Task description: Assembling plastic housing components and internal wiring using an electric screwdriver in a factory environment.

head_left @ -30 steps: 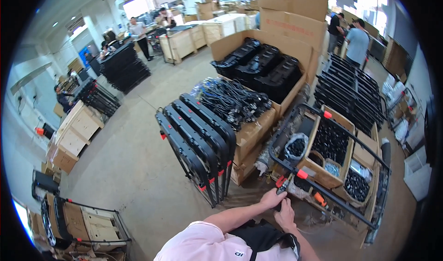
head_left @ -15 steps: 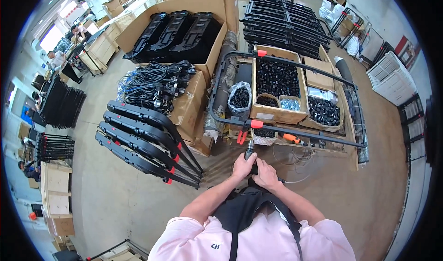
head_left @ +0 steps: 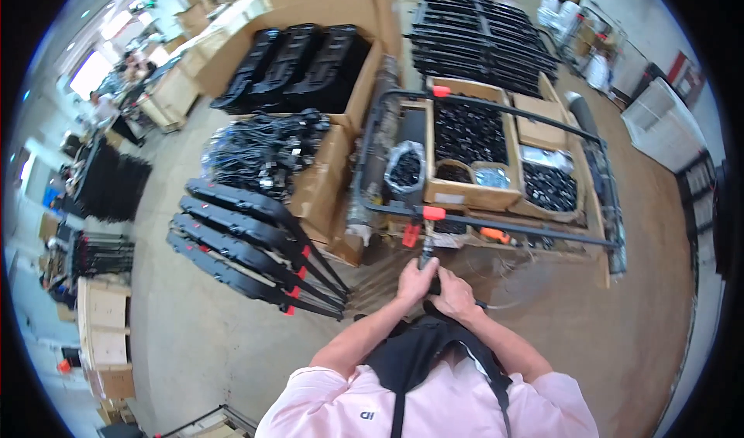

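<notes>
My left hand [head_left: 415,281] and my right hand [head_left: 453,295] are close together in front of my chest, both wrapped around a small dark tool or handle [head_left: 426,261] that points up toward the near bar of a black metal frame [head_left: 496,225]. An orange clip [head_left: 434,213] sits on that bar just above my hands. The frame surrounds cardboard boxes of small black parts [head_left: 469,140]. What exactly the tool is I cannot make out.
A row of long black frames with red tips [head_left: 248,248] leans to my left. Cardboard boxes hold black cables [head_left: 263,155] and black moulded parts [head_left: 306,62]. More black frames [head_left: 480,35] lie stacked at the back. People work far off at the left [head_left: 101,109].
The view has swung so the boxed black frame now sits straight ahead of me. My hands stay together on the small tool, just below the frame's near bar.
</notes>
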